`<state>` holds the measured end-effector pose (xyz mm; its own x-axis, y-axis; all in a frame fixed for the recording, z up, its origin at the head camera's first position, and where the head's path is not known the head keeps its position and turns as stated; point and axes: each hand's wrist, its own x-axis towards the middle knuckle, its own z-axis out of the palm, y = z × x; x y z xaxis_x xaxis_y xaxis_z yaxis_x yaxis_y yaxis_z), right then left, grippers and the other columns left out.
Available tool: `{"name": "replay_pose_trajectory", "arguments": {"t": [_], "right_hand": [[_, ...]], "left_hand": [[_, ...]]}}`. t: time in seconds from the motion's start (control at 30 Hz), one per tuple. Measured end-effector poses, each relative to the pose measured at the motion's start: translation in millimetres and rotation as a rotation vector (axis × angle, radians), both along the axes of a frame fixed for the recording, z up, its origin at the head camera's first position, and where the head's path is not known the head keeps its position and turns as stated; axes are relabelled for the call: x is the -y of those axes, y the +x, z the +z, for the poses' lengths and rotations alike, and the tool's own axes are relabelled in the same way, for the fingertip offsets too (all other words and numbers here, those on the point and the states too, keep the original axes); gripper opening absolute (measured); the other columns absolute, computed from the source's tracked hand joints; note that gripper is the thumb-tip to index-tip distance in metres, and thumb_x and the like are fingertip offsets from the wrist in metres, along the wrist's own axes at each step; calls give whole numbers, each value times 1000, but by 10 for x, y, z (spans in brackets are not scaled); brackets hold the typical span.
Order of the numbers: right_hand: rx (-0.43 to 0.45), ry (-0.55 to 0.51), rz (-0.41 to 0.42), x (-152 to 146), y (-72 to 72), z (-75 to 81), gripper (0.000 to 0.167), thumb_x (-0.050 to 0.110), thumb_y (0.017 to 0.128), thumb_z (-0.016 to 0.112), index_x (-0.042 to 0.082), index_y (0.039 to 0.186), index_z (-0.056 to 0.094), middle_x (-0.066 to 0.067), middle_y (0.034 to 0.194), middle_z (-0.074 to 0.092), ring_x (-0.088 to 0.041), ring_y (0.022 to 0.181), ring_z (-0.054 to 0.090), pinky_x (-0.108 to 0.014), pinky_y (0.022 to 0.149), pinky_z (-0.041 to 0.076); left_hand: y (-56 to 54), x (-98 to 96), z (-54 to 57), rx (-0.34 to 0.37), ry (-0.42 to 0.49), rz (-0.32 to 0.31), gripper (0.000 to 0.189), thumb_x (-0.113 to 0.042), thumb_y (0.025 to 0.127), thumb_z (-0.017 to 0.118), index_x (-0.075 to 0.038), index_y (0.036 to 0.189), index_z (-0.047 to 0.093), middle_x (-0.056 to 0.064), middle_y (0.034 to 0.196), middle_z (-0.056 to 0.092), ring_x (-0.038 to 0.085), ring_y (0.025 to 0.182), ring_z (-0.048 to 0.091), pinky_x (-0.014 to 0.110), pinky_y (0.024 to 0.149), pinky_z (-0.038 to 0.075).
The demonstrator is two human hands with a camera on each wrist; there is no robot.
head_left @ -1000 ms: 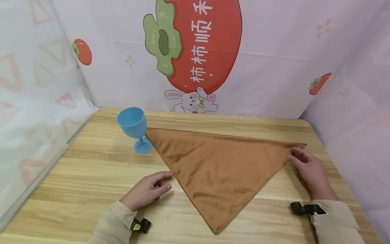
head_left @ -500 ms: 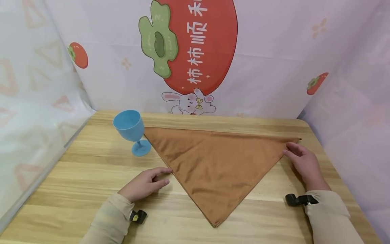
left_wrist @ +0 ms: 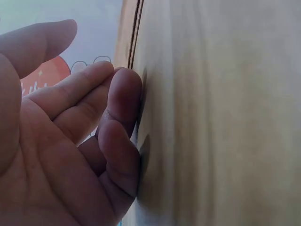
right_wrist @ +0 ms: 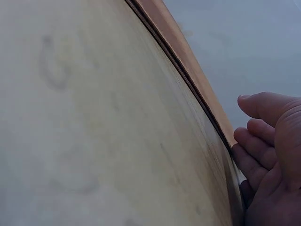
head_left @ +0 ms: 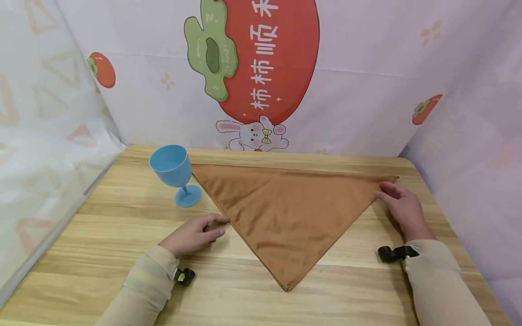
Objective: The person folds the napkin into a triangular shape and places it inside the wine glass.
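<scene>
Two relaxed hands, gripping nothing: left hand (head_left: 191, 235) and right hand (head_left: 406, 211) touch the brown cloth (head_left: 291, 208), long side near the worktop's far edge; one leftward shove could topple that blue goblet (head_left: 173, 170) towards the far-left corner!

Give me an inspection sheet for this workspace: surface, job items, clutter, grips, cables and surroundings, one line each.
Surface: wood-grain tabletop, no damage visible.
Job items: brown cloth, lying in a triangle, lightly wrinkled, one point toward the person.
Clutter: blue goblet, upright near the cloth's left corner.
Left grip: bare hand, relaxed, fingertip at the cloth's left edge.
Right grip: bare hand, relaxed, fingers at the cloth's right edge, near its right corner.
Cables: nothing seen.
Surroundings: pale backdrop behind the tabletop, printed with a large red fruit and a white rabbit; pale sheeting at both sides.
</scene>
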<state>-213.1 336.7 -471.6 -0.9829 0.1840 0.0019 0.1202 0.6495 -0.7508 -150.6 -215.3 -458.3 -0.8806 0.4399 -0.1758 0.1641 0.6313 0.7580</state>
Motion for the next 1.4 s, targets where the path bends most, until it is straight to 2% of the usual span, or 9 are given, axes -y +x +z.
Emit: {"name": "replay_pose_trajectory", "arguments": {"t": [0.13, 0.27, 0.37, 0.43, 0.6, 0.73, 1.07, 1.23, 1.4], "right_hand": [[-14, -7, -1, -9, -60, -13, 64, 44, 99, 60, 1, 145, 51, -23, 146, 50, -40, 138, 41, -51, 111, 32], [-46, -76, -57, -38, -105, -30, 60, 44, 98, 63, 2, 141, 56, 2, 130, 64, -16, 132, 46, -27, 104, 37], [-70, -179, -120, -64, -100, -41, 57, 43, 96, 66, 6, 139, 59, 23, 114, 60, -2, 121, 47, -9, 89, 35], [-89, -242, -169, -79, -73, -49, 54, 42, 95, 68, 10, 138, 62, 26, 111, 61, 1, 118, 47, -6, 86, 34], [-220, -543, -256, -67, 1, -92, 37, 25, 92, 75, 6, 123, 71, 20, 97, 72, 1, 106, 57, -6, 83, 39], [-282, -699, -195, 5, 57, -127, 33, 15, 92, 75, -3, 119, 69, 7, 95, 76, -4, 98, 65, -11, 84, 44], [-288, -682, -74, 143, 235, -115, 32, 17, 93, 73, -7, 114, 67, 7, 94, 76, -4, 90, 69, -12, 84, 46], [-246, -596, -44, 221, 302, -102, 31, 18, 95, 72, -6, 114, 67, 9, 92, 76, -2, 91, 67, -11, 83, 46], [-178, -364, -5, 368, 394, -110, 40, 28, 96, 70, -5, 117, 67, 17, 94, 73, 3, 92, 64, -11, 80, 44]], "left_hand": [[-72, -11, -4, -2, 4, 14, 40, -35, 100, 63, -18, 136, 61, 0, 114, 65, 14, 74, 60, 31, 70, 47], [-120, -29, -31, -28, 11, 21, 41, -36, 99, 64, -17, 136, 62, 1, 129, 62, 14, 80, 59, 32, 76, 47], [-96, -32, -69, -54, 40, 22, 42, -35, 99, 64, -14, 136, 61, 3, 133, 62, 15, 84, 56, 30, 77, 47], [-71, -36, -101, -69, 65, 28, 42, -34, 99, 65, -12, 135, 62, 3, 133, 62, 16, 84, 55, 28, 75, 47], [-46, -83, -173, -65, 145, 67, 37, -30, 100, 64, -11, 131, 63, 2, 124, 66, 16, 83, 55, 27, 71, 47], [-16, -132, -211, -48, 251, 103, 32, -24, 100, 64, -8, 127, 65, 6, 119, 69, 16, 90, 62, 26, 75, 50], [84, -393, -270, -1, 633, 81, 27, -6, 100, 60, 9, 122, 60, 26, 116, 66, 24, 91, 67, 30, 79, 55], [127, -494, -286, 8, 703, 91, 25, -5, 100, 59, 11, 119, 60, 30, 114, 66, 23, 92, 67, 31, 80, 56], [143, -554, -286, 26, 719, 85, 27, -6, 100, 60, 12, 119, 60, 30, 113, 66, 22, 92, 68, 31, 81, 56]]}}
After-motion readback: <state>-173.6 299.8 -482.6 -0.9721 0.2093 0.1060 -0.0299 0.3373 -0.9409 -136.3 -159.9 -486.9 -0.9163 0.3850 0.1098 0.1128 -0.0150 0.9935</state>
